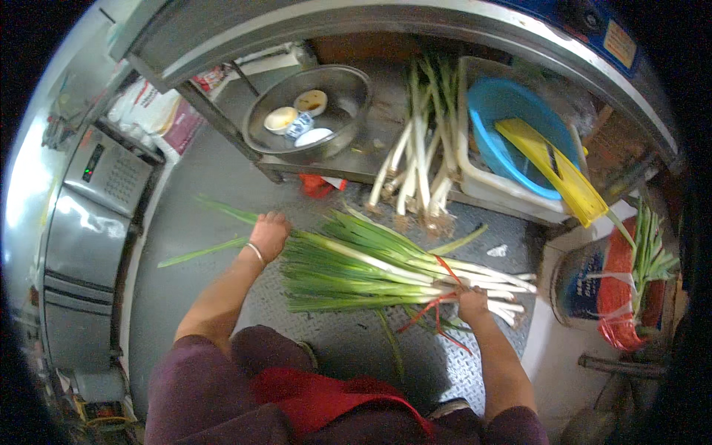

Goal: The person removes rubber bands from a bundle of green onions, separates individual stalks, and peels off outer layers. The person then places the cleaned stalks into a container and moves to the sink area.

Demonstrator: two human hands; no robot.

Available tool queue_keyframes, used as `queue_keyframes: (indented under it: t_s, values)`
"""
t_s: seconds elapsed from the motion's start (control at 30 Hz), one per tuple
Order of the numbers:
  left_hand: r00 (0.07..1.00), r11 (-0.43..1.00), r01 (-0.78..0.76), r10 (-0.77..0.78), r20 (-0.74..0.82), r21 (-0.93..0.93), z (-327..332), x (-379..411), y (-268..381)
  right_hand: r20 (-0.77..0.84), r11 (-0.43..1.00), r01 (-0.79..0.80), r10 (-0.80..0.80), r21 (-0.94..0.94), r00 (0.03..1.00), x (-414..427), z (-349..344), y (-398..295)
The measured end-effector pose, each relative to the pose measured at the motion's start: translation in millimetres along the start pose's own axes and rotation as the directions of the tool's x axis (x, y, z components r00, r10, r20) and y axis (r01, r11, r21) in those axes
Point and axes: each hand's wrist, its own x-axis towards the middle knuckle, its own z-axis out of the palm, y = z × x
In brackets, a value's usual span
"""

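A large bundle of green onions lies across the floor before me, leaves to the left and white root ends to the right. Red ties circle it near the white part, and their loose ends trail below. My right hand is closed around the lower white stalks beside the ties; its fingertips are partly hidden. On the other side, my left hand grips the green leaves of a long stalk lying over the bundle. Leaf tips stick out left past that hand.
Thicker leeks hang over the low shelf's edge. Beside them, a white tub holds a blue basin and a yellow slicer. A steel bowl contains small dishes. Rightward stands a red bag with greens; leftward, a steel appliance.
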Motion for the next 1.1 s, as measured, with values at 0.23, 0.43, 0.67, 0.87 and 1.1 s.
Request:
queue_keyframes:
  t_s: [0.23, 0.43, 0.67, 0.87, 1.1]
  values:
    - [0.85, 0.983, -0.11, 0.169, -0.499, 0.145, -155.8, -52.2, 19.2, -0.569, 0.802, 0.531, -0.31, 0.274, 0.762, 14.1, -133.9, -115.3]
    - [0.845, 0.948, -0.218, 0.301, -0.442, 0.23, -222.8, -48.4, 74.5, -0.74, 0.461, 0.795, -0.354, 0.394, 0.572, 16.7, -190.4, -211.2]
    - [0.553, 0.863, -0.478, 0.441, -0.707, 0.165, -245.8, -31.8, 122.8, -0.813, 0.169, 0.796, 0.158, 0.581, 0.56, 15.4, -175.9, -183.2]
    - [0.855, 0.546, -0.267, -0.246, -0.457, -0.794, -131.5, -16.6, 192.0, -0.789, 0.335, 0.733, 0.428, 0.592, 0.441, 10.3, -198.6, -136.3]
    - [0.936, -0.305, -0.225, -0.332, -0.118, -0.925, -50.7, 20.5, 233.7, -0.644, 0.137, 0.715, 0.574, 0.685, 0.507, 16.2, -179.4, -144.0]
